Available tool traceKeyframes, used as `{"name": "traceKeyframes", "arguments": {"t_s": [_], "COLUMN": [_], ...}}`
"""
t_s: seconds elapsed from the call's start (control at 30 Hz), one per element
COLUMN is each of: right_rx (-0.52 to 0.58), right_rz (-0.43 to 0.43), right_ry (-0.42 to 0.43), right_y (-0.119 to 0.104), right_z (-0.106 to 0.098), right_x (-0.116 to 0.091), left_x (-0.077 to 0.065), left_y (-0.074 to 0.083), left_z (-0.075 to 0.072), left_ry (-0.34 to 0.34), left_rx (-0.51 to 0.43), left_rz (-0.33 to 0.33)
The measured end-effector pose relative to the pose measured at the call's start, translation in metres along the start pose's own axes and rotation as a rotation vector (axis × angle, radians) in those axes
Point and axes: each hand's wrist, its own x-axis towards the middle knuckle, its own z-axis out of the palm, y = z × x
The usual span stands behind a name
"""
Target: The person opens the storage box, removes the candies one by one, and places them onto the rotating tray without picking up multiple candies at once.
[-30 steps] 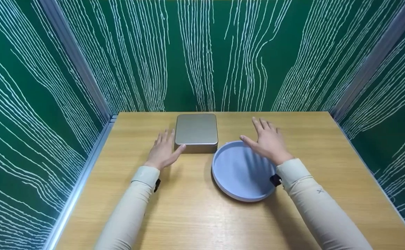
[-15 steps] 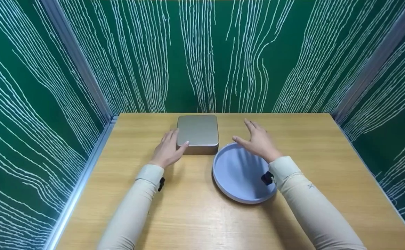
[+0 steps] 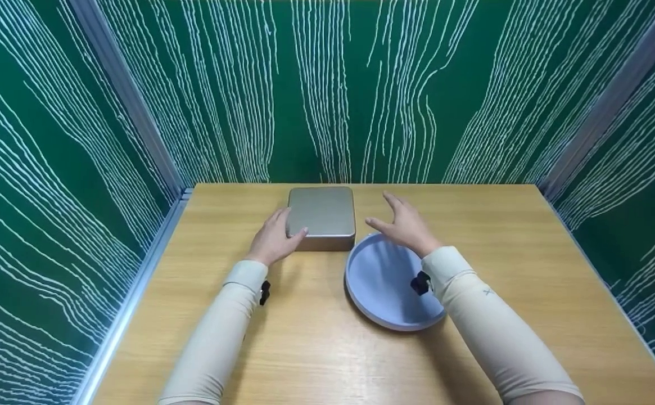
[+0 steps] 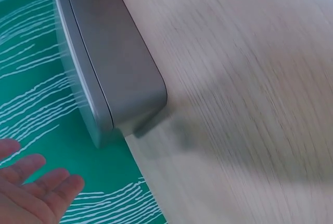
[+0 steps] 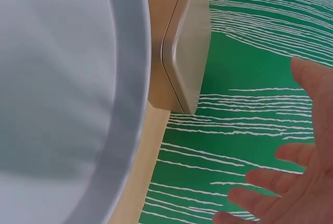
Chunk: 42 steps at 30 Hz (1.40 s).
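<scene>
A square metal tin (image 3: pixel 321 211) with its lid on stands toward the back of the table, left of a round blue-grey plate with a raised rim (image 3: pixel 380 281). My left hand (image 3: pixel 274 239) hovers by the tin's left front corner, thumb spread from the fingers; the left wrist view shows a gap between its fingertips (image 4: pixel 67 187) and the tin. Above the plate's far rim is my right hand (image 3: pixel 409 226), thumb apart and fingers extended toward the tin's right side. It holds nothing. In the right wrist view the fingers (image 5: pixel 265 179) stand clear of both tin and plate.
The wooden table (image 3: pixel 299 349) meets green walls (image 3: pixel 305 152) with white wavy lines at the back and sides. Metal posts (image 3: pixel 127 95) rise at the back corners. The plate's rim lies close to the tin's right front corner.
My left hand has come a little right, up to the tin's edge. My right hand has moved left over the plate toward the tin. Tin and plate have stayed in place.
</scene>
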Motion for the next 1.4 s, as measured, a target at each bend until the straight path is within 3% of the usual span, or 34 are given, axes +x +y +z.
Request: {"name": "traceKeyframes", "arguments": {"t_s": [0.47, 0.77, 1.1, 1.4], "right_rx": [0.102, 0.271, 0.438, 0.483], "right_rz": [-0.004, 0.035, 0.121, 0.192], "right_ry": [-0.01, -0.017, -0.036, -0.026], "right_y": [-0.015, -0.017, -0.017, -0.018], "right_z": [0.015, 0.028, 0.051, 0.07], "right_x": [0.019, 0.027, 0.035, 0.045], "left_x": [0.009, 0.018, 0.027, 0.032], "left_y": [-0.009, -0.014, -0.012, -0.015], "left_z": [-0.005, -0.006, 0.002, 0.013], "left_ry": [0.007, 0.011, 0.054, 0.041], "left_rx": [-0.098, -0.175, -0.283, -0.309], "left_rz": [-0.05, -0.157, -0.211, -0.258]}}
